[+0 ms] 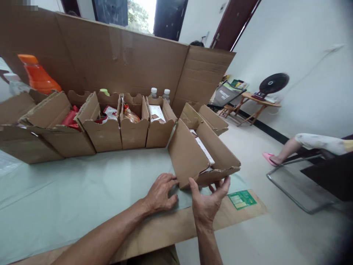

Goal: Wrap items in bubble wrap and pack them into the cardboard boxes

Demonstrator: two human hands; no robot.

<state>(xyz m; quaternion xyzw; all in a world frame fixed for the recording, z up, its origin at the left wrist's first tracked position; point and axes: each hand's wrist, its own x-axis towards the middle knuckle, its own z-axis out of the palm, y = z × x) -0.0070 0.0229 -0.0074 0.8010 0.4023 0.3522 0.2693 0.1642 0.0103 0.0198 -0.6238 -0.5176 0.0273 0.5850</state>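
At the right end of a pale-green-covered table (110, 184), a brown open-topped cardboard box (186, 152) is gripped low in front by the right hand (206, 206); the left hand (160, 193), fingers parted, rests at its corner. Likely light, stiff; best held beneath.

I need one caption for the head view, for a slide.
Right hand at the near end of an open cardboard box, left hand close to its corner.

The left arm (110, 229) reaches in from the near left, and the left hand (162, 192) faces down with bent fingers and its thumb apart. The right arm (208, 244) points away, and the right hand (207, 204) tips up, thumb left, fingers bent on the right.
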